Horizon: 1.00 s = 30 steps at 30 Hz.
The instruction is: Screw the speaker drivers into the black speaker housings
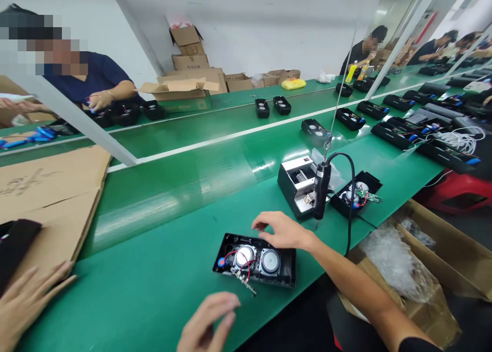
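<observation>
In the head view, a smooth green table crosses the room, its near edge slanting up to the right. By that edge lies an open black speaker box [286,279] with two round speakers, red wires and a small circuit board hanging over its near side. The right hand [282,229] is at the box's far side, fingers loosely curved and open, gripping nothing; contact is unclear. The left hand [211,321] is nearer the table's near edge, thumb and fingers parted, also gripping nothing.

To the right, a black power screwdriver [321,188] hangs beside a black-and-silver machine [290,188]. Cardboard boxes [190,62] stand against the pale wall [246,34]. At the left, another person's hand [34,301] is over flat cardboard [49,188]. Co-workers sit along the far side; a red stool [461,188] is below the near edge.
</observation>
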### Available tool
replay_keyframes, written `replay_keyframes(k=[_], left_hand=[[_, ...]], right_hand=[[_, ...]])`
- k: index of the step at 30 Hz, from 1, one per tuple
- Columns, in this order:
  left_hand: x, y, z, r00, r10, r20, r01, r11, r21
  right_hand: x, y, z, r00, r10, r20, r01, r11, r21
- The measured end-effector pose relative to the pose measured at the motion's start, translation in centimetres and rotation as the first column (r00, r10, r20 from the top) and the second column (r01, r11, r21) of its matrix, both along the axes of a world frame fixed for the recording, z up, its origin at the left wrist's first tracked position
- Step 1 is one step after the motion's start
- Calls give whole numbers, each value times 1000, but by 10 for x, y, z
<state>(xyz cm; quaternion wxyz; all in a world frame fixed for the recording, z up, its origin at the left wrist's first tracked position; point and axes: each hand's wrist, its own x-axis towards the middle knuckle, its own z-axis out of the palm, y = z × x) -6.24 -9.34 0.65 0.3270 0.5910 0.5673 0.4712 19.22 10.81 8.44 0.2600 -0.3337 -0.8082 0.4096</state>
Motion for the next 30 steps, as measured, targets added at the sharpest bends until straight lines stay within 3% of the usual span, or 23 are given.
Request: replay_keyframes(k=[1, 3, 4, 6, 7, 8, 10, 12, 14, 16, 18, 20, 21, 23, 25, 27, 30], left_hand=[[-11, 9, 3, 991, 131, -3, -131, 991, 11], [-27, 33, 5, 971, 239, 24, -239, 971, -17], [-31, 46, 3, 967, 250, 51, -248, 968, -43], [-34, 73, -3, 970, 216, 110, -204, 973, -107], [-33, 85, -7, 976, 178, 130, -160, 977, -138], [-32, 94, -10, 982, 128, 137, -105, 981, -164], [-26, 101, -15, 991, 36, 127, -11, 981, -192], [-16, 95, -18, 992, 6, 128, 20, 979, -202], [1, 78, -18, 987, 49, 154, -16, 978, -206], [20, 56, -18, 980, 106, 170, -68, 973, -218], [36, 37, -19, 977, 135, 163, -94, 967, -237], [43, 26, -22, 978, 134, 160, -91, 963, -252], [43, 24, -24, 981, 124, 150, -82, 963, -257], [36, 25, -26, 992, 84, 98, -56, 964, -259], [28, 31, -25, 999, 54, 4, -51, 967, -251], [24, 38, -20, 994, 54, -96, -74, 974, -214], [30, 49, -9, 977, 68, -202, -93, 988, -119]], right_hand=[[15, -17, 5, 996, -69, -50, 67, 997, -44], [41, -56, 7, 995, -46, -91, 32, 989, -146], [51, -76, 4, 995, 33, -96, -52, 979, -198], [62, -115, -14, 952, 260, -163, -304, 870, -389], [64, -132, -26, 935, 305, -182, -354, 840, -410], [64, -145, -39, 941, 288, -176, -334, 865, -375], [62, -158, -63, 986, 147, -74, -162, 943, -289], [62, -156, -79, 996, -79, 32, 84, 977, -196], [64, -145, -86, 954, -291, 72, 297, 948, -116], [66, -135, -88, 906, -421, 46, 423, 904, -64], [61, -132, -90, 901, -433, 16, 431, 892, -137], [50, -136, -93, 905, -424, -41, 382, 850, -362], [44, -139, -95, 891, -445, -87, 352, 800, -486], [31, -141, -96, 815, -546, -191, 314, 695, -647], [22, -137, -93, 708, -648, -279, 327, 652, -684], [17, -126, -83, 639, -685, -351, 356, 668, -654], [12, -107, -63, 663, -629, -406, 362, 744, -562]])
